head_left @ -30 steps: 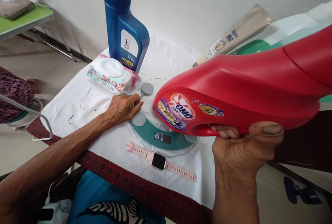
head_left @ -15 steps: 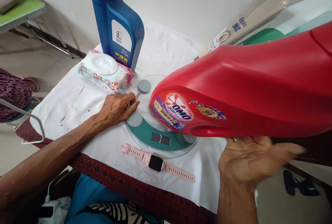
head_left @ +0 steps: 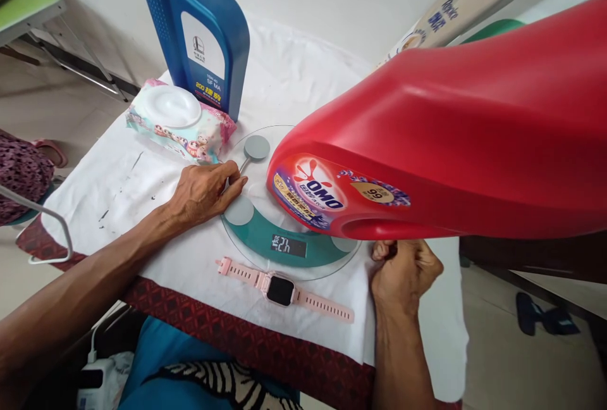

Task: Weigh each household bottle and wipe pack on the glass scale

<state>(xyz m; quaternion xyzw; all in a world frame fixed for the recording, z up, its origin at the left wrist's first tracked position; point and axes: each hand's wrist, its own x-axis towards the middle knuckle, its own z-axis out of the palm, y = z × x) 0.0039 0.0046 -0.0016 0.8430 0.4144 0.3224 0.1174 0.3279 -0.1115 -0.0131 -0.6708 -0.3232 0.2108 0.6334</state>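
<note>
A round glass kitchen scale [head_left: 256,238] with a green curved band lies on the white cloth, its display lit with digits. On it stands a large red OMO detergent bottle [head_left: 427,144], which hides much of the glass and looms up to the right. My left hand [head_left: 205,187] rests loosely curled at the scale's left edge, with no object visible in its fingers. To the right of the scale, my right hand [head_left: 403,274] is balled into a fist just below the bottle, apart from holding it. A pink smartwatch [head_left: 279,290] lies flat in front of the scale.
Behind my left hand are a wet wipes pack [head_left: 175,120] and a blue motor oil bottle [head_left: 203,43]. A beige Rejoice tube [head_left: 455,8] leans at the back right. The table's dark red border [head_left: 246,340] runs along the front.
My right hand has gone from open, palm up under the bottle, to a fist nearer the scale. The display's reading has changed. The whole view has shifted slightly.
</note>
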